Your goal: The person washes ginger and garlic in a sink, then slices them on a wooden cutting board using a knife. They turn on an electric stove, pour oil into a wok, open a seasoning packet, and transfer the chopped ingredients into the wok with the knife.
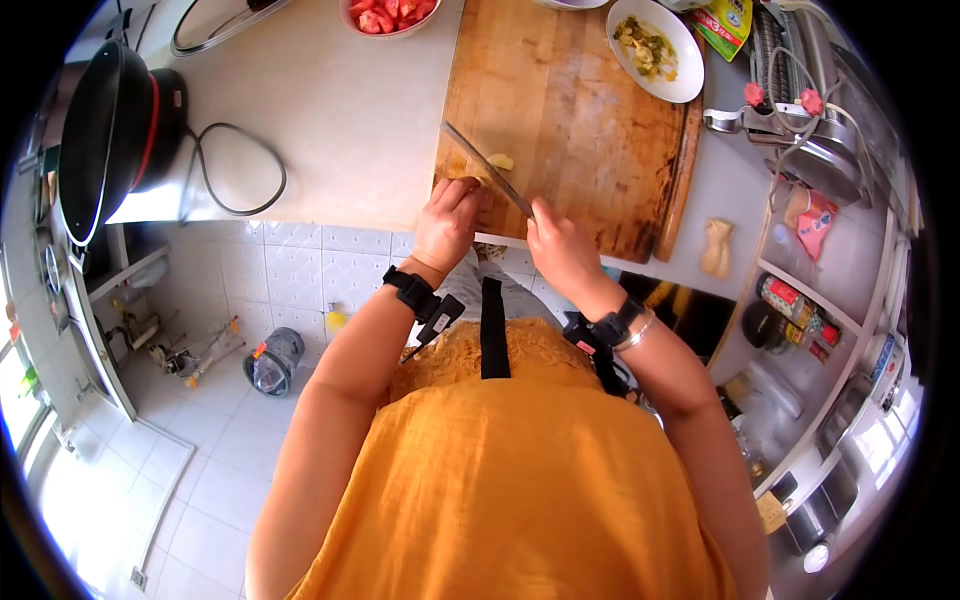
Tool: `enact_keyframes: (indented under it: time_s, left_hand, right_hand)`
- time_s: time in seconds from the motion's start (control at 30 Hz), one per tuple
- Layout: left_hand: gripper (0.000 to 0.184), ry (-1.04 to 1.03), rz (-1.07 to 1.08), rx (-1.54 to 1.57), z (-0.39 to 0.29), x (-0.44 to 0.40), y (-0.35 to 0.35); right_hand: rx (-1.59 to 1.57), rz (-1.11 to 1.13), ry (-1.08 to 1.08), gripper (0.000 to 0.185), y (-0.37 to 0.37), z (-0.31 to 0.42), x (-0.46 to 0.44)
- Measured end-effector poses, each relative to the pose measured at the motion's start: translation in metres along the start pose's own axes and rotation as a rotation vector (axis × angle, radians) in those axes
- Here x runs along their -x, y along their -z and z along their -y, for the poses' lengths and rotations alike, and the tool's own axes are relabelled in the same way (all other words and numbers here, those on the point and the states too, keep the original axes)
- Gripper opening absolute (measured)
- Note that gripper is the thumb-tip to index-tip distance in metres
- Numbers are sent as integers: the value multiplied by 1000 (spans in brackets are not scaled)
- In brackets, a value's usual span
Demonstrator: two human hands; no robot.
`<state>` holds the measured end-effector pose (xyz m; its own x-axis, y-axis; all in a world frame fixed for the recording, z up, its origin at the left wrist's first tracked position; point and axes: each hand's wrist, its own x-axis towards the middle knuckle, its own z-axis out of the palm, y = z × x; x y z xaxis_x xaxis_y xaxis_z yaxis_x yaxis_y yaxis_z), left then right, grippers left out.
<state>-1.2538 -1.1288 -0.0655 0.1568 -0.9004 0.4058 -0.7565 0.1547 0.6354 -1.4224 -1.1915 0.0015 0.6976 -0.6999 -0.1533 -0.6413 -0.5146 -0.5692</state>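
My right hand (562,245) is closed on the handle of a kitchen knife (488,170). Its narrow blade slants up and left over the wooden cutting board (560,110). At the board's near left edge, my left hand (450,220) has its fingers curled down, pressing on a pale yellow piece of food that they mostly hide. Just beyond the blade lies a pale yellow slice (501,161), which looks like ginger. A knobbly peeled piece, probably ginger (717,247), rests on the counter right of the board.
A white bowl (690,80) with chopped greenish-yellow food stands on the board's far right. Cut tomatoes (388,14) fill a bowl at the back. On the left are a black pan (105,140) and a cord (285,180). A metal hand-crank machine (815,150) stands at right.
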Motion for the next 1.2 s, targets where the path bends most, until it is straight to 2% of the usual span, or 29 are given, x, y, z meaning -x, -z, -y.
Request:
enact_keyframes:
  time_s: [0.07,0.27,0.4,0.5,0.6,0.67,0.8,0.87,1.0,1.07,1.2]
  left_hand:
    - [27,-5,5,-3,1,0,0]
    - [28,15,25,-1,2,2,-1]
    - [26,22,1,1,0,0,-1]
    - [20,53,-30,29,-5,-3,1]
    - [18,72,-42,16,-5,0,-1]
    - [19,46,-31,0,-2,1,-2]
    - [19,50,-32,18,-2,2,-2]
    - [16,71,-32,22,-3,2,-2]
    - [16,61,-61,21,-1,0,-2]
    - [19,22,-40,-2,2,3,-3]
    - [19,16,-35,10,3,2,-3]
  right_hand:
    - [46,-9,86,19,6,0,7]
    - [124,186,26,20,16,9,6]
    - [73,92,56,22,-7,-1,-5]
    - [-35,32,-5,24,0,0,-3]
    - [28,46,55,25,12,7,6]
    - [80,153,7,25,19,12,5]
    - [149,227,-27,26,3,8,-7]
    - [74,41,38,26,-18,-6,-7]
    - [-16,-24,-2,26,-2,1,-2]
    - [29,44,64,26,8,7,5]
    - [94,148,11,26,13,13,2]
